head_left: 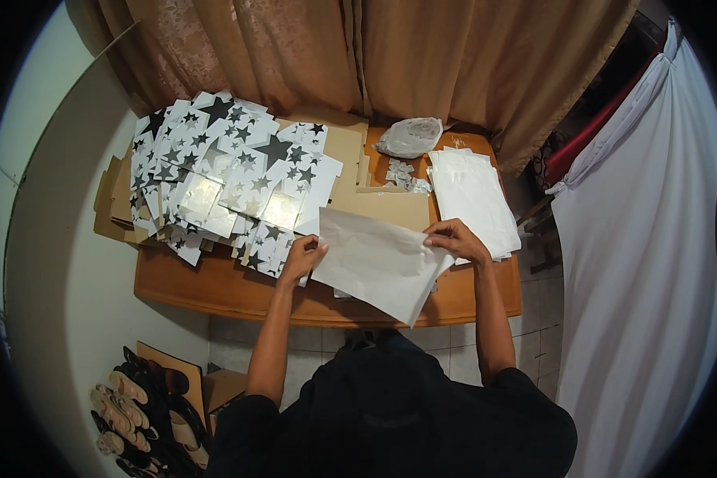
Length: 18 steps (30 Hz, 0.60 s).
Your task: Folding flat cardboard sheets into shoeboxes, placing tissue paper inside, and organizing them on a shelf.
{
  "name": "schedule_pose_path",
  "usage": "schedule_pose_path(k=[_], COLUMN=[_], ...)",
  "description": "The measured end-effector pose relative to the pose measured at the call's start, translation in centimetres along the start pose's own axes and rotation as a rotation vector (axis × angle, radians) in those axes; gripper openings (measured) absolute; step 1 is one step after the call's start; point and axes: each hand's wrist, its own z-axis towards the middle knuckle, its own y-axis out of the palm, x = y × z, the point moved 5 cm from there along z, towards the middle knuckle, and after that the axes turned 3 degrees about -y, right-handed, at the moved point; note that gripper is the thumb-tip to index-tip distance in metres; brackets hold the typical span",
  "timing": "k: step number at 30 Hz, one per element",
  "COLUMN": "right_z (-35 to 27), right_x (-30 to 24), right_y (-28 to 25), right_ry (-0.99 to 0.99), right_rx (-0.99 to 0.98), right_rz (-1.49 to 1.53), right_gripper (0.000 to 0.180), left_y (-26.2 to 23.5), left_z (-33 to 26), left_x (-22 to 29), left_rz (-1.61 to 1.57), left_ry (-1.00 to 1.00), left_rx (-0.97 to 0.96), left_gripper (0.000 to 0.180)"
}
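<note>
Between my two hands a whitish paper sheet (378, 259) is held up over the front of the table, tilted, with one corner hanging past the table's edge. My left hand (303, 256) pinches its left side, beside the star-printed pieces. At the upper right of the sheet, my right hand (456, 239) grips the edge between thumb and fingers. Close to that hand lies a stack of white paper sheets (474, 191). To the left spreads a big heap of white card pieces printed with black and grey stars (239, 163), some with shiny clear windows.
The wooden table (191, 279) also bears brown cardboard (398, 209), a clear plastic bag (410, 137) and small clear pieces (402, 174). Brown curtains (279, 56) hang behind, a white cloth (621, 239) at right. Shoes (135, 406) stand on the lower left.
</note>
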Motion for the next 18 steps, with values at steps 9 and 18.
schedule_pose_path(k=[9, 18], right_z=[-2.8, -4.5], right_x=[8.7, 17.3], right_y=[-1.9, 0.7], right_ry=[0.583, 0.401], right_rx=[0.66, 0.631], right_rz=[0.068, -0.023], right_gripper=[0.097, 0.078], left_y=[3.0, 5.1], left_z=[-1.7, -2.8], left_x=[-3.6, -5.3], left_rz=[-0.428, -0.54], left_ry=[-0.291, -0.432], left_rx=[0.133, 0.22], left_gripper=[0.01, 0.009])
